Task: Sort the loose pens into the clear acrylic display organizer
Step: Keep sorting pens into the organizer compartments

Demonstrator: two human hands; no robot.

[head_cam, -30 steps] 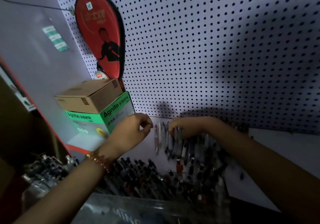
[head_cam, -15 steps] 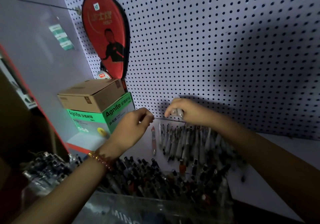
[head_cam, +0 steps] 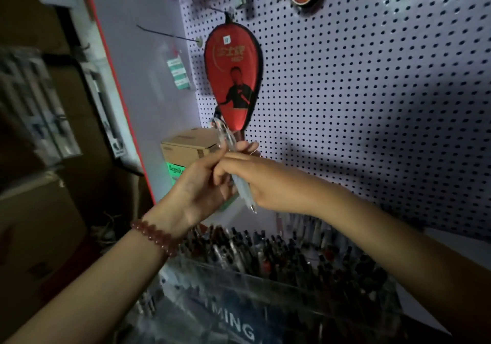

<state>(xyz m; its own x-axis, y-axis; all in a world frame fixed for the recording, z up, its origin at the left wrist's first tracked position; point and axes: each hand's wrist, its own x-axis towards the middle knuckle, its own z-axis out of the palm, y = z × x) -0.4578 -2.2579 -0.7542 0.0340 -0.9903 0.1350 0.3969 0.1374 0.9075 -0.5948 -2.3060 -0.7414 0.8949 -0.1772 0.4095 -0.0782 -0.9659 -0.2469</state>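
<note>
A clear-bodied pen (head_cam: 225, 137) is held up in front of the pegboard, clicker end up and tip pointing down. My right hand (head_cam: 265, 184) grips its lower barrel. My left hand (head_cam: 196, 187), with a bead bracelet on the wrist, pinches the pen's upper part between thumb and fingers. Below them stands the clear acrylic organizer (head_cam: 265, 290), its compartments full of several upright dark pens. Behind it, several loose pens (head_cam: 305, 226) lie on the white shelf.
A red paddle case (head_cam: 233, 83) hangs on the white pegboard (head_cam: 372, 91). A brown carton (head_cam: 186, 147) sits on a green box (head_cam: 176, 171) at the shelf's left. Dim cardboard boxes fill the far left.
My right hand lifted a pen off the loose pile and raised it. My left hand came up to meet it, and both now hold the pen. The camera tilted upward.
</note>
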